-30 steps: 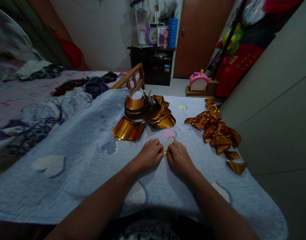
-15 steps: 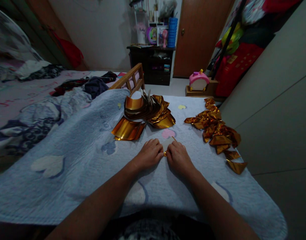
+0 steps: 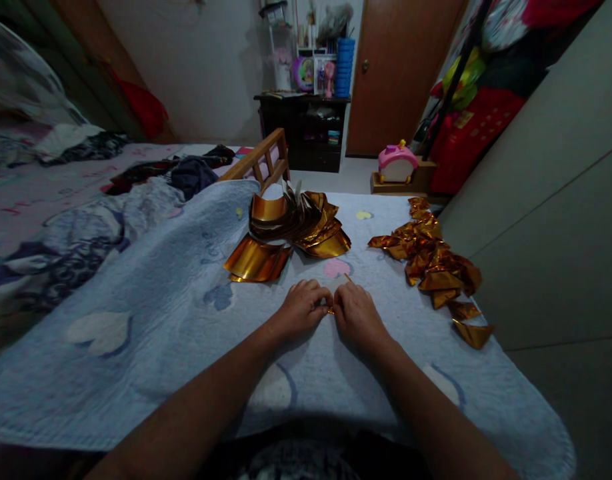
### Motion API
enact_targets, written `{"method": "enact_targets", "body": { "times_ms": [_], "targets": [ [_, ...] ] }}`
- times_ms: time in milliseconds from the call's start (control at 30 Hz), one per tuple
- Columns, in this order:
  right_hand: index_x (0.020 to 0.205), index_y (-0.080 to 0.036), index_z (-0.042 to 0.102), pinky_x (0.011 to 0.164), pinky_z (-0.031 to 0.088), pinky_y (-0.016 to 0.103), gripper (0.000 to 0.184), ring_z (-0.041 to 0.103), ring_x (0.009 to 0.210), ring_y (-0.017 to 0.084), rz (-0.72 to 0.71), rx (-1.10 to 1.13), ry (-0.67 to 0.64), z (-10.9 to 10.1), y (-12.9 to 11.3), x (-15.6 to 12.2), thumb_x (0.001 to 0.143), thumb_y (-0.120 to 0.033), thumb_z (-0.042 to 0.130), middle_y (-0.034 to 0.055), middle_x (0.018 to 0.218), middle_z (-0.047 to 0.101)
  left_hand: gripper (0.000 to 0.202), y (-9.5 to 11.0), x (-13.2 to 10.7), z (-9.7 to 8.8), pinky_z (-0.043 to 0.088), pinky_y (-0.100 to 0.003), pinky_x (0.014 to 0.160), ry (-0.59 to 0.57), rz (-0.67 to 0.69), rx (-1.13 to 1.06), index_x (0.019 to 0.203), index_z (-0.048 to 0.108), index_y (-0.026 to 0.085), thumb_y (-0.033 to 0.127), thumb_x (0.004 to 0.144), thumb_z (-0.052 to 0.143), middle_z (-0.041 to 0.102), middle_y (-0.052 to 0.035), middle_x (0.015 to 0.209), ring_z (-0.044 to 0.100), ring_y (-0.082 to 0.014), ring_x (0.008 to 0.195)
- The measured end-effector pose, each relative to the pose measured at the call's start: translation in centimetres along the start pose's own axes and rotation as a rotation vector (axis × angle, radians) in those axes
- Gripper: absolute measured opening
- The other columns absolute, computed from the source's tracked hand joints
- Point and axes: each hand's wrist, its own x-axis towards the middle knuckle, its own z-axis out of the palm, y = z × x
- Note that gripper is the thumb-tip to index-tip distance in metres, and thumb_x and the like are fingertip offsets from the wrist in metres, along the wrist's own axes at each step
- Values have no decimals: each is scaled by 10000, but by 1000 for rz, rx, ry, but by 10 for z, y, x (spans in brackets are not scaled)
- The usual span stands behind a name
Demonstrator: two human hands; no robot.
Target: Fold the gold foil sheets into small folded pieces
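Note:
Close together on the quilt, my two hands pinch one small sheet of gold foil paper (image 3: 331, 311) at its near edge. My left hand (image 3: 303, 307) has thumb and forefinger curled round that edge. On the other side, my right hand (image 3: 357, 310) is closed on the sheet, and a thin gold edge pokes out beyond its knuckles. Most of the sheet is hidden under my fingers. Beyond my hands lies a fanned stack of gold foil sheets (image 3: 269, 260), some showing pale undersides. To the right is a heap of folded gold foil pieces (image 3: 429, 250).
A pale blue quilt (image 3: 176, 360) with heart shapes covers the surface. Behind it stand a wooden rail (image 3: 273, 150), a dark cabinet (image 3: 303, 133) and a pink toy (image 3: 397, 162). Clothes (image 3: 86, 227) lie on the left; a pale panel (image 3: 551, 220) rises at right.
My left fingers have arched up and the thumb has shifted at the near edge of the sheet. Less of the pale sheet shows between my hands. The stack and heap are unmoved.

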Motion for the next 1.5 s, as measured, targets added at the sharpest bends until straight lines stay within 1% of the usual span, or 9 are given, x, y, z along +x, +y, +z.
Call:
{"method": "enact_targets", "body": {
  "times_ms": [100,233,500,633,867,1033,1233,1367,1500],
  "targets": [
    [867,-196,546,793,353,335,100,531,900,225,-5,29,8,0,1,-1,923,-122,511,68,927,612,164,0,0,-1,388,-367,918,-1,1,-21,1046,708,235,270,907,628,611,-39,950,528,-233,1007],
    [882,-196,544,813,359,343,106,533,915,226,1,39,10,-1,-1,-1,916,-105,501,68,941,615,168,-1,0,0,391,-364,925,4,8,-28,1049,713,243,264,903,631,617,-33,938,534,-230,1003],
    [892,-204,540,793,355,352,45,525,905,231,13,3,-8,-6,-8,-1,923,-172,529,72,967,625,177,-1,0,0,399,-371,944,-5,4,-5,1069,693,234,278,914,620,623,-41,972,532,-235,1019],
    [944,-201,540,792,354,353,19,520,924,238,18,-4,-13,-7,-9,-2,935,-188,530,81,1005,622,172,-1,0,-1,403,-369,940,-13,10,1,1072,672,247,269,919,595,615,-39,977,524,-235,1013],
    [1167,-231,567,851,359,386,221,498,1027,283,49,-28,-41,-10,-9,-4,947,-237,570,104,1124,583,153,3,0,-2,401,-357,922,-26,-3,17,1043,671,232,267,929,576,603,-42,964,521,-230,1000],
    [1274,-258,547,891,366,398,377,478,1077,290,51,5,-56,-9,-4,-5,908,-185,595,107,1187,554,142,2,0,-2,400,-361,926,-23,-4,6,1028,686,245,270,930,586,608,-39,962,524,-231,999],
    [1336,-263,515,907,378,377,498,478,1074,263,19,74,-49,-8,6,-6,872,-86,553,101,1216,543,152,2,0,-2,399,-362,935,-24,-1,-1,1033,692,258,251,919,592,615,-36,967,528,-230,1005],
    [1363,-265,501,902,388,378,530,486,1069,261,13,93,-77,-8,9,-6,872,-66,531,107,1223,543,165,2,-1,-3,397,-358,935,-23,-7,-9,1044,697,254,243,913,597,618,-36,968,532,-227,1005],
    [1343,-258,503,891,408,382,531,509,1019,248,-5,92,-67,-9,11,-5,852,-57,533,98,1162,568,171,1,-1,-2,395,-359,927,-21,3,-13,1045,699,257,244,915,590,617,-37,958,528,-226,997]
  ]
}}
